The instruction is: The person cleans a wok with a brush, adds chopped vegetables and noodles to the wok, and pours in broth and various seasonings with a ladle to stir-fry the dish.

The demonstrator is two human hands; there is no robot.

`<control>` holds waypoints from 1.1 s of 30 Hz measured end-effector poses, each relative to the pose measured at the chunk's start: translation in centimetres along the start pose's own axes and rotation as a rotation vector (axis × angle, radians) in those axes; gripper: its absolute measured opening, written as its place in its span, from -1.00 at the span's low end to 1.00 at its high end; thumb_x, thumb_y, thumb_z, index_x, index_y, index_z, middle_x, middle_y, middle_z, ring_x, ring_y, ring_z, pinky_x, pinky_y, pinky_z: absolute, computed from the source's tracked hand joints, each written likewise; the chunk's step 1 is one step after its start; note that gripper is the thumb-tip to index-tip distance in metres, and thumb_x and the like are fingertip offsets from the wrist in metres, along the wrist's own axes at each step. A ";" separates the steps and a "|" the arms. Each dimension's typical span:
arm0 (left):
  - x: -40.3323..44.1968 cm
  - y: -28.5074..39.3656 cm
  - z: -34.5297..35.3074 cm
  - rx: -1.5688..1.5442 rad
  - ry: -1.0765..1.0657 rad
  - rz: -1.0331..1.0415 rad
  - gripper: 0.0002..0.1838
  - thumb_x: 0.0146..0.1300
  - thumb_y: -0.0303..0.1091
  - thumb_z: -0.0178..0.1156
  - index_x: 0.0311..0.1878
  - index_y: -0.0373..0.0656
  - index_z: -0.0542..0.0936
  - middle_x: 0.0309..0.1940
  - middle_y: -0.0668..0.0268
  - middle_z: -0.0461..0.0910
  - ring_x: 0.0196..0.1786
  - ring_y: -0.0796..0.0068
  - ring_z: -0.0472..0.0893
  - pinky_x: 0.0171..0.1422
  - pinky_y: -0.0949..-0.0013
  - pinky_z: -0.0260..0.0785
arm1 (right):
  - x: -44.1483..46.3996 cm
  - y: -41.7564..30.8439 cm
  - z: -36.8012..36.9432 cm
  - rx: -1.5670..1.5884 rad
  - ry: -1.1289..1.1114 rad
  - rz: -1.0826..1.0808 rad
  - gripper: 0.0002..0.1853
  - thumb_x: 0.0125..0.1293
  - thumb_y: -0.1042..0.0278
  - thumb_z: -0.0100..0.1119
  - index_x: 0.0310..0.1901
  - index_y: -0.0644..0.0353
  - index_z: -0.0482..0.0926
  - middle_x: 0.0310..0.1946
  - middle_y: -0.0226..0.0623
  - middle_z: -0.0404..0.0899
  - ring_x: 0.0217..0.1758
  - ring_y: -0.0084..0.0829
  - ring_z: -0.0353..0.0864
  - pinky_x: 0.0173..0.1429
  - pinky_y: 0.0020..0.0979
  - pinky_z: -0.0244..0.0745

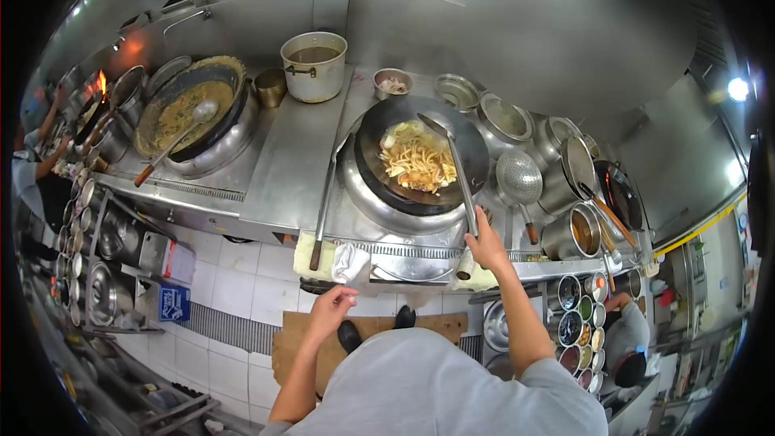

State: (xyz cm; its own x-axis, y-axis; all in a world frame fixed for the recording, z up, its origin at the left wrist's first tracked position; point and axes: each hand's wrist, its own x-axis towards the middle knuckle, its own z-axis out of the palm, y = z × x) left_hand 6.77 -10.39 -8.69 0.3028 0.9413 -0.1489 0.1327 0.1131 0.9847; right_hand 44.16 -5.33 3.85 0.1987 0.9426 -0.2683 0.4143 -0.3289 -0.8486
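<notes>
My right hand (488,244) is closed round the handle of a long wok spatula (462,182). Its dark blade rests near the far rim of a black wok (375,145). In that wok lies a heap of pale, noodle-like strips (416,163) with whitish pieces among them. My left hand (331,312) hangs just in front of the stove edge, its fingers loosely curled with nothing visible in them. Closest to it is a crumpled white cloth (350,263), apart from the fingers. A long-handled ladle (325,202) leans on the wok's left side.
Left of me sits a big wok (234,105) of thick sauce with a ladle (203,111). A stockpot (313,69) stands behind. On the right are a strainer (519,178), several pots and seasoning tubs (570,327). Other people work at the far left and right.
</notes>
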 end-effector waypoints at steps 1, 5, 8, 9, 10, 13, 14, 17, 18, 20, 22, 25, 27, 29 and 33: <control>0.2 0.0 -0.5 0.010 -0.003 -0.012 -0.80 0.32 -0.42 0.16 -0.04 -0.22 0.63 -0.38 0.32 0.67 -0.29 0.60 0.61 -0.14 0.49 0.43 | -0.8 -0.2 0.5 0.009 0.001 -0.031 -0.37 0.35 0.43 0.10 0.41 0.20 0.12 -0.54 -0.35 0.41 -0.75 -0.58 0.29 -0.73 -0.44 0.17; 1.2 0.8 -1.1 0.102 -0.075 -0.009 -0.80 0.32 -0.39 0.18 -0.03 -0.21 0.63 -0.38 0.30 0.67 -0.27 0.60 0.62 -0.14 0.49 0.43 | -0.2 1.2 -0.2 0.172 -0.087 0.117 -0.34 0.36 0.39 0.11 0.44 0.18 0.10 -0.47 -0.31 0.45 -0.71 -0.60 0.33 -0.73 -0.43 0.16; 1.9 1.5 0.1 0.097 -0.112 0.044 -0.80 0.32 -0.38 0.19 -0.04 -0.21 0.63 -0.37 0.30 0.68 -0.28 0.61 0.61 -0.13 0.49 0.42 | 1.7 5.5 1.7 -0.464 0.166 -0.147 -0.32 0.29 0.36 0.18 0.40 0.21 0.15 0.00 0.09 0.60 0.04 0.00 0.61 0.20 -0.18 0.43; 1.9 2.0 0.6 0.121 -0.106 0.029 -0.77 0.32 -0.37 0.19 -0.01 -0.20 0.64 -0.35 0.31 0.68 -0.27 0.59 0.60 -0.11 0.48 0.43 | 2.0 7.1 1.3 -0.285 0.153 -0.142 -0.31 0.28 0.37 0.20 0.41 0.20 0.15 0.05 0.10 0.57 0.08 -0.02 0.60 0.20 -0.19 0.44; 1.8 2.7 1.4 0.131 -0.096 0.038 -0.77 0.32 -0.37 0.19 -0.01 -0.20 0.64 -0.35 0.31 0.68 -0.27 0.59 0.60 -0.11 0.48 0.43 | 2.5 8.3 0.7 -0.105 0.134 -0.134 -0.29 0.27 0.38 0.21 0.42 0.19 0.14 0.10 0.12 0.54 0.12 -0.03 0.59 0.19 -0.20 0.44; 1.5 4.1 4.3 0.086 -0.116 0.023 -0.73 0.33 -0.37 0.20 0.06 -0.20 0.64 -0.33 0.33 0.68 -0.23 0.60 0.61 -0.09 0.49 0.44 | -0.8 3.6 -2.0 0.305 0.016 0.301 -0.25 0.26 0.41 0.22 0.45 0.15 0.11 0.26 0.13 0.43 0.29 -0.05 0.48 0.28 -0.22 0.39; 1.6 4.0 5.6 0.110 -0.171 0.037 -0.73 0.33 -0.37 0.20 0.06 -0.20 0.64 -0.33 0.33 0.68 -0.23 0.60 0.61 -0.09 0.49 0.44 | 1.2 9.7 -0.6 -0.204 0.300 -0.288 -0.20 0.29 0.42 0.18 0.50 0.08 0.00 0.32 0.11 0.36 0.33 -0.04 0.44 0.31 -0.23 0.36; 1.7 4.0 9.2 0.117 -0.176 0.051 -0.77 0.34 -0.37 0.20 0.00 -0.23 0.65 -0.37 0.35 0.67 -0.25 0.61 0.62 -0.12 0.51 0.43 | 2.3 14.2 -1.2 0.012 0.485 -0.181 -0.17 0.32 0.43 0.12 0.53 0.00 -0.11 0.33 0.13 0.34 0.27 0.00 0.48 0.27 -0.21 0.39; 1.5 4.2 9.8 0.118 -0.190 -0.058 -0.79 0.34 -0.38 0.20 -0.04 -0.24 0.65 -0.39 0.35 0.66 -0.27 0.61 0.62 -0.14 0.51 0.43 | 3.3 16.0 -1.3 0.111 0.512 -0.122 -0.15 0.32 0.43 0.11 0.54 -0.02 -0.15 0.32 0.15 0.34 0.20 0.03 0.55 0.22 -0.18 0.43; 1.5 4.0 10.7 0.141 -0.201 -0.175 -0.82 0.34 -0.38 0.20 -0.09 -0.26 0.65 -0.42 0.35 0.66 -0.29 0.61 0.62 -0.17 0.51 0.43 | 3.1 16.1 -4.4 0.210 0.474 0.201 -0.14 0.32 0.36 0.08 0.54 0.01 -0.19 -0.07 0.29 0.58 -0.17 0.12 0.65 -0.03 0.00 0.51; 1.7 3.5 11.6 0.203 -0.265 -0.223 -0.81 0.35 -0.32 0.20 -0.14 -0.24 0.64 -0.47 0.34 0.64 -0.35 0.58 0.60 -0.22 0.47 0.42 | 4.1 21.4 -7.1 -0.045 0.601 0.149 -0.15 0.33 0.35 0.07 0.54 -0.03 -0.18 -0.34 0.21 0.60 -0.31 0.10 0.65 -0.19 0.02 0.53; 1.5 5.4 13.1 0.450 -0.301 -0.119 -0.74 0.34 -0.20 0.21 -0.11 -0.20 0.64 -0.46 0.25 0.65 -0.36 0.39 0.64 -0.21 0.33 0.45 | 3.8 30.9 -10.2 -0.379 0.527 0.252 -0.15 0.29 0.38 0.06 0.54 0.02 -0.17 -0.16 0.25 0.59 -0.10 0.26 0.60 0.04 0.09 0.47; 1.2 4.5 12.5 0.714 -0.337 -0.059 -0.71 0.32 -0.14 0.21 -0.08 -0.18 0.64 -0.41 0.19 0.66 -0.32 0.28 0.65 -0.17 0.26 0.46 | 2.4 35.0 -11.9 -0.591 0.502 0.240 -0.14 0.27 0.40 0.06 0.54 0.01 -0.15 -0.17 0.14 0.57 -0.17 0.23 0.62 -0.01 0.08 0.50; 0.9 3.2 11.6 1.040 -0.410 -0.027 -0.63 0.29 -0.07 0.22 -0.01 -0.13 0.62 -0.25 0.05 0.68 -0.15 0.05 0.67 -0.04 0.11 0.49 | 0.5 35.1 -13.2 -0.635 0.451 0.324 -0.23 0.28 0.39 0.08 0.50 0.04 0.01 -0.17 0.05 0.49 -0.09 0.13 0.59 0.02 0.00 0.50; 1.2 -2.5 9.9 0.869 -0.477 -0.122 -0.60 0.30 -0.07 0.22 0.10 -0.09 0.59 -0.26 0.08 0.70 -0.16 0.08 0.68 -0.07 0.18 0.50 | -1.9 35.3 -12.2 -0.564 0.721 -0.041 -0.35 0.23 0.40 0.23 0.37 0.13 0.31 0.00 0.08 0.41 0.14 0.07 0.44 0.19 -0.02 0.38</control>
State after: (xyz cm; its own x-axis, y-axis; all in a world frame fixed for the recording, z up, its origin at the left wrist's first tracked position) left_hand 16.16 -12.73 -12.19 0.5629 0.6912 -0.4533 0.7749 -0.2505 0.5803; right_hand 69.24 -19.40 -19.99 0.6017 0.7525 0.2677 0.7683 -0.4537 -0.4516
